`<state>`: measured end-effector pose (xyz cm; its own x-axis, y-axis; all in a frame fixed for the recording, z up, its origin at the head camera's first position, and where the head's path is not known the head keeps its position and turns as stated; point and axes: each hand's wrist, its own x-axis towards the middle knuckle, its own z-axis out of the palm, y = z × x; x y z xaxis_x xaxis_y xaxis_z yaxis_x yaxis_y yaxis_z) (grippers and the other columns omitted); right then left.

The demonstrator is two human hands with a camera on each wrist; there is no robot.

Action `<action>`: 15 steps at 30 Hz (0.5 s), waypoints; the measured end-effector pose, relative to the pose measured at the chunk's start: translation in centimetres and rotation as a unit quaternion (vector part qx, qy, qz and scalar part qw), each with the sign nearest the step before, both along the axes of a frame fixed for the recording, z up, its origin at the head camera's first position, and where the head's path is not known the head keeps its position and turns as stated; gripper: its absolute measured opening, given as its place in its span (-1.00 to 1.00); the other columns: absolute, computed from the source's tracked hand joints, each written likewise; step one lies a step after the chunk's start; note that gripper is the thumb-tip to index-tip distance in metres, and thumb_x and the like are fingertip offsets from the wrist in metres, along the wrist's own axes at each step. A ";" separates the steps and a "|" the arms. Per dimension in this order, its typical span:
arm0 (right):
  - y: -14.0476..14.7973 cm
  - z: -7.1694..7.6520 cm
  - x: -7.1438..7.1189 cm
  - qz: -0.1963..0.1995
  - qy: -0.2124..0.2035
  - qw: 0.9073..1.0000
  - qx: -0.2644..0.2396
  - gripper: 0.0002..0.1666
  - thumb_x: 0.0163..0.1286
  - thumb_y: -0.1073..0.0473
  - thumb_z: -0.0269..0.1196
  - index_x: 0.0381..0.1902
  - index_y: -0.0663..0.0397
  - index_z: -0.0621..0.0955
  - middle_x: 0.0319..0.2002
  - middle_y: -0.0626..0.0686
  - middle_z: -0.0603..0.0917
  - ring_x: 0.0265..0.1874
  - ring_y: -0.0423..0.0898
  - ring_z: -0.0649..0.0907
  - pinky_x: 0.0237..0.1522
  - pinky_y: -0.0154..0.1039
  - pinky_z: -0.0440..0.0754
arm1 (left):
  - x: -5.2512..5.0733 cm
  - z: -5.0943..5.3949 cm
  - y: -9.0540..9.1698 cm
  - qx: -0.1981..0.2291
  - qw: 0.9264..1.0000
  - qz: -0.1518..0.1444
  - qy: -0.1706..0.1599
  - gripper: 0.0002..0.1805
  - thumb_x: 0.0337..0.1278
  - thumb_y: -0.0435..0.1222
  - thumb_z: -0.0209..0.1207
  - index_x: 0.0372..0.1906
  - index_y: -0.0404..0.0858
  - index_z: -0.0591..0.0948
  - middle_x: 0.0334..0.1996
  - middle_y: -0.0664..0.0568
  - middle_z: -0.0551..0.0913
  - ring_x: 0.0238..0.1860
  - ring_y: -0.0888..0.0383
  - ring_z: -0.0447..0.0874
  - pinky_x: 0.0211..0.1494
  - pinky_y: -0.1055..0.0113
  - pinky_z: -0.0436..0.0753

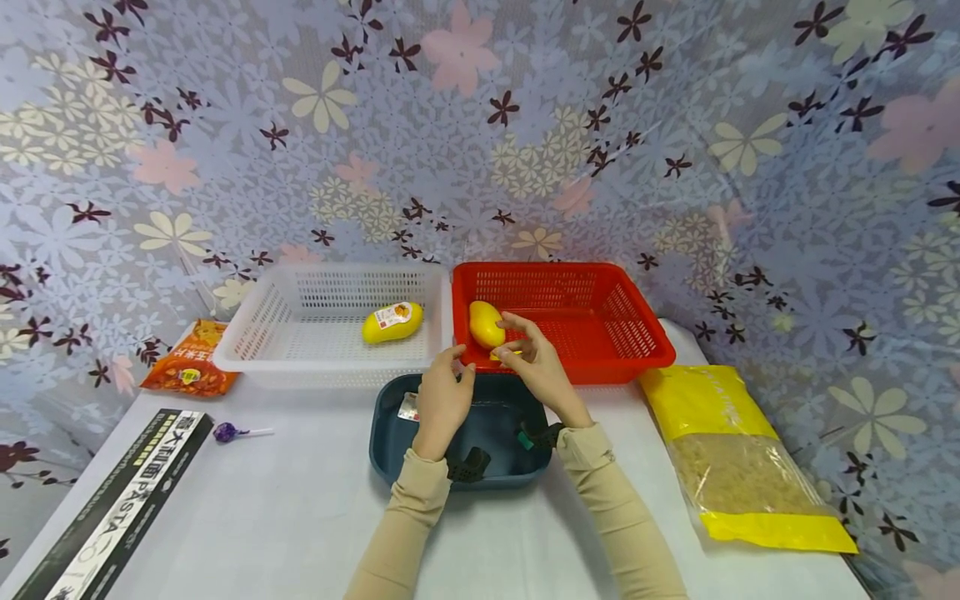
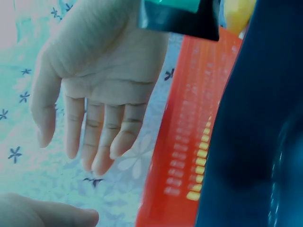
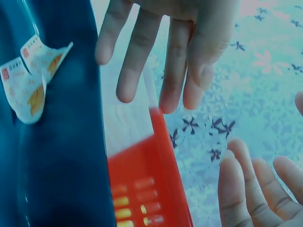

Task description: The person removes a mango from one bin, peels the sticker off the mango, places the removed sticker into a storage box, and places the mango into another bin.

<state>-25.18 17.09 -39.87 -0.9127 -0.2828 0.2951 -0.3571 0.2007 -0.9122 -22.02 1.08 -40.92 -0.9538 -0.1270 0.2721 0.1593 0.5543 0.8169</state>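
Both hands are raised over the dark blue basin (image 1: pixel 480 477), with nothing visible between their fingers. The left hand (image 1: pixel 444 400) is above the basin's left part, its fingers slightly bent. At the red basket's near rim hangs the right hand (image 1: pixel 543 367), fingers loosely bent, beside a yellow mango (image 1: pixel 486 324). Another yellow item (image 1: pixel 506 354) there is mostly hidden. The left wrist view shows the right hand's palm (image 2: pixel 104 85); the right wrist view shows the left hand's fingers (image 3: pixel 156 56). White fruit-print stickers (image 3: pixel 33 99) lie in the basin.
A stickered mango (image 1: pixel 392 322) lies in the white basket (image 1: pixel 270 364), which adjoins the red basket (image 1: pixel 615 367). At left are an orange snack bag (image 1: pixel 193 360), a lollipop (image 1: pixel 227 432) and a pasta box (image 1: pixel 116 508). A yellow bag (image 1: pixel 742 458) lies at right.
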 end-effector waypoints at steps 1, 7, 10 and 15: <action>-0.2 -0.2 0.0 0.008 0.002 1.000 -0.001 -0.33 0.41 0.30 0.16 0.42 0.20 0.22 0.31 0.33 0.34 0.00 0.30 0.58 -0.11 -0.38 0.64 | 0.2 0.1 -0.3 0.001 1.000 0.004 0.001 -0.62 0.24 -0.28 0.20 0.14 -0.30 0.59 -0.07 -0.18 0.71 -0.27 -0.08 0.73 -0.25 0.04 0.69; -1.8 -0.5 0.3 0.062 -0.014 0.998 0.009 -0.36 0.42 0.28 0.15 0.40 0.22 0.25 0.26 0.39 0.40 -0.02 0.33 0.62 -0.11 -0.31 0.68 | 1.1 0.9 -2.5 -0.013 0.999 0.013 -0.032 -0.69 0.28 -0.21 0.15 0.06 -0.21 0.65 -0.11 -0.04 0.76 -0.20 0.02 0.75 -0.24 0.10 0.69; -2.6 -0.6 0.5 0.094 -0.027 0.995 0.018 -0.36 0.43 0.28 0.13 0.42 0.22 0.24 0.28 0.38 0.41 0.04 0.35 0.60 0.00 -0.17 0.68 | 1.6 1.3 -3.7 -0.027 0.999 0.014 -0.032 -0.70 0.30 -0.19 0.13 0.03 -0.19 0.67 -0.14 -0.04 0.76 -0.23 0.03 0.75 -0.28 0.15 0.67; -4.2 -0.8 0.7 0.110 -0.047 0.992 0.049 -0.29 0.44 0.20 0.15 0.45 0.21 0.18 0.39 0.26 0.32 0.21 0.25 0.53 0.20 0.02 0.56 | 1.9 1.7 -5.2 -0.010 1.000 0.018 -0.012 -0.73 0.31 -0.21 0.12 -0.02 -0.20 0.68 -0.13 -0.07 0.76 -0.20 -0.01 0.76 -0.20 0.08 0.68</action>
